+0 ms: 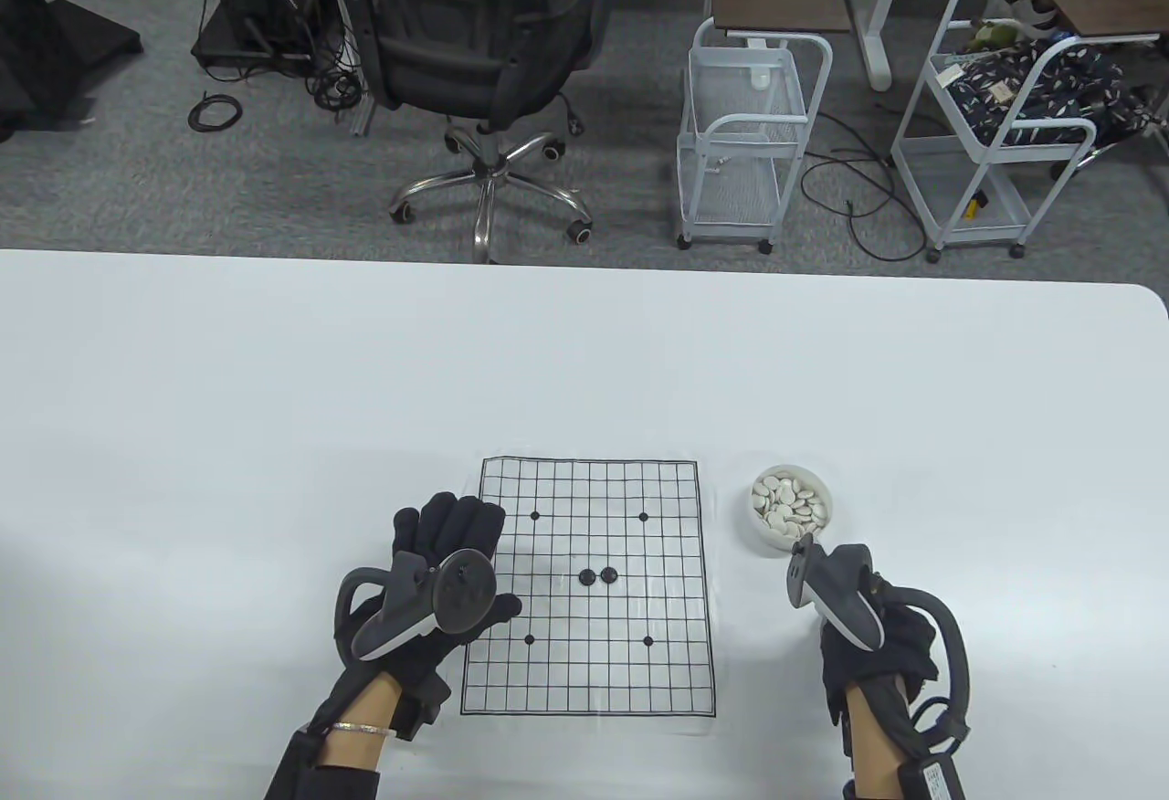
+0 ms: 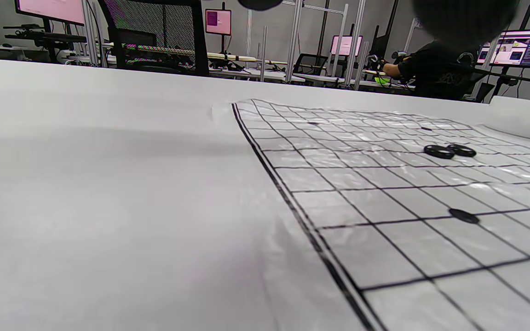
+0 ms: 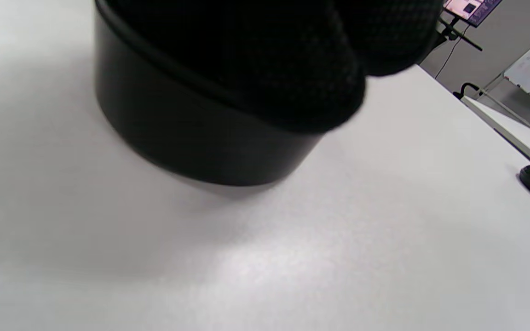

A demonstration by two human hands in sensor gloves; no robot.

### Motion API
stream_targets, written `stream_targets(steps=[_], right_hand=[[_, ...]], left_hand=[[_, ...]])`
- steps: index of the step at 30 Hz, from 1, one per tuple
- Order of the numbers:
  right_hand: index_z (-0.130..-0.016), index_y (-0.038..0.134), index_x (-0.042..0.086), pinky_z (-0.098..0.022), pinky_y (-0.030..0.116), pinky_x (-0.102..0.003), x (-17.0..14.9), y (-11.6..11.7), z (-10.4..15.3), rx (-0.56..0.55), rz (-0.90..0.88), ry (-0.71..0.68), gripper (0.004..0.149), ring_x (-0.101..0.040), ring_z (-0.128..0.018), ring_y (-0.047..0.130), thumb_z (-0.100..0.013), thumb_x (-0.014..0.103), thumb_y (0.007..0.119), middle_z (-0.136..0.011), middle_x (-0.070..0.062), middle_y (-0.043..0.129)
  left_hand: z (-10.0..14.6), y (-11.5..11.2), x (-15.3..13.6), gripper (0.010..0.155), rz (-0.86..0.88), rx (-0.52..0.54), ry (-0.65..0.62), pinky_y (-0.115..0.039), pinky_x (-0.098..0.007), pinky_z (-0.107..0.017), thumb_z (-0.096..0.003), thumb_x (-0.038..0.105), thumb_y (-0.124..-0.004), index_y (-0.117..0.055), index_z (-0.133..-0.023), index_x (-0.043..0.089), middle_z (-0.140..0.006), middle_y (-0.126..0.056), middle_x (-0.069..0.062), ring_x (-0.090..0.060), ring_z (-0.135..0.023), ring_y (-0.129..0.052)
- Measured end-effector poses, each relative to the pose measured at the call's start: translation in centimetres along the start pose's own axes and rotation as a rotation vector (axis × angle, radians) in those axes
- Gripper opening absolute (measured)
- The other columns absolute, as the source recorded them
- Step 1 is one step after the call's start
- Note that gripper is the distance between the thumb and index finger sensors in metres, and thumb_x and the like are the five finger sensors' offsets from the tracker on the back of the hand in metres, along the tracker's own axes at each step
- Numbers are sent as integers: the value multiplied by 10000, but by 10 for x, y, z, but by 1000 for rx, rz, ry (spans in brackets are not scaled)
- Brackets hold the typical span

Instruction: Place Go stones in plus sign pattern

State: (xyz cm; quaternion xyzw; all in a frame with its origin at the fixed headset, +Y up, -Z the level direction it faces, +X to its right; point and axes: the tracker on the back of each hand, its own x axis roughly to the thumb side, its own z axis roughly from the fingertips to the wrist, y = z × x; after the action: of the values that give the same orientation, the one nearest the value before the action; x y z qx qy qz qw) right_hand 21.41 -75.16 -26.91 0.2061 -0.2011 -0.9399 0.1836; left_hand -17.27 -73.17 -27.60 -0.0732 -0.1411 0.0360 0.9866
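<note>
On the white table point(image 1: 274, 380) we see a printed Go board point(image 1: 589, 585) lying flat between the two gloved hands. Two black stones point(image 1: 598, 575) sit side by side, touching, at the board's middle, the left one on the centre point and the other on the next crossing to its right. In the left wrist view the same pair point(image 2: 449, 151) lies well out across the grid, with one of the board's printed dots nearer the camera.

The left hand point(image 1: 447, 563) lies over the board's left edge, its fingers spread flat and grasping nothing that we can see; its fingertips reach onto the outermost columns, a few lines short of the stones. The right hand point(image 1: 863, 626) is off the board to the right, just below a white bowl point(image 1: 793, 508) of white stones point(image 1: 791, 500). From above, the tracker covers its fingers, so we cannot tell whether it holds a stone. The right wrist view shows its dark gloved fingers point(image 3: 292, 59) bunched over the rim of a black bowl point(image 3: 191, 133) standing on the table, but its contents and any stone in the fingers are hidden.

The black stones lie nearer the left hand than the right, and neither hand touches them.
</note>
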Motion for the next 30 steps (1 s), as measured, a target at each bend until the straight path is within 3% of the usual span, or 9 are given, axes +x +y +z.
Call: stream_targets(steps=[2, 8, 19, 26, 30], right_hand=[[-854, 785, 83, -376, 822, -367, 3, 2, -1, -80, 22, 33, 484, -78, -222, 992, -429, 302, 859, -698, -118, 937], [-779, 859, 120, -351, 826, -346, 1, 2, -2, -145, 25, 45, 418, -42, -178, 973, -406, 307, 886, -613, -77, 985], [-782, 873, 165, -376, 816, -361, -8, -4, 4, -165, 1, 50, 409, -46, -213, 967, -403, 318, 885, -617, -38, 1004], [-792, 868, 180, -380, 817, -361, -9, -31, 34, -345, -70, 5, 416, -40, -226, 966, -403, 327, 882, -621, -25, 1005], [-801, 861, 192, -389, 822, -358, 3, -46, 55, -437, -194, -148, 426, -31, -246, 970, -401, 338, 880, -630, -9, 1003]], left_hand=[[0, 0, 0, 908, 2, -1, 1, -246, -640, -818, -431, 664, -607, -214, -1135, 244, -1257, -294, -103, -428, -1165, -311], [0, 0, 0, 907, 4, -2, 0, -245, -640, -819, -432, 664, -607, -214, -1135, 246, -1257, -294, -103, -427, -1166, -310], [-1, 0, -1, 906, 12, -2, 1, -243, -640, -819, -431, 664, -607, -214, -1135, 249, -1258, -294, -100, -426, -1166, -308], [-1, 0, -2, 907, 13, 1, 0, -241, -640, -820, -433, 664, -606, -211, -1135, 249, -1258, -289, -100, -427, -1167, -304], [-2, 0, -2, 907, 14, 1, 1, -240, -640, -820, -433, 665, -606, -211, -1136, 249, -1258, -290, -102, -427, -1167, -304]])
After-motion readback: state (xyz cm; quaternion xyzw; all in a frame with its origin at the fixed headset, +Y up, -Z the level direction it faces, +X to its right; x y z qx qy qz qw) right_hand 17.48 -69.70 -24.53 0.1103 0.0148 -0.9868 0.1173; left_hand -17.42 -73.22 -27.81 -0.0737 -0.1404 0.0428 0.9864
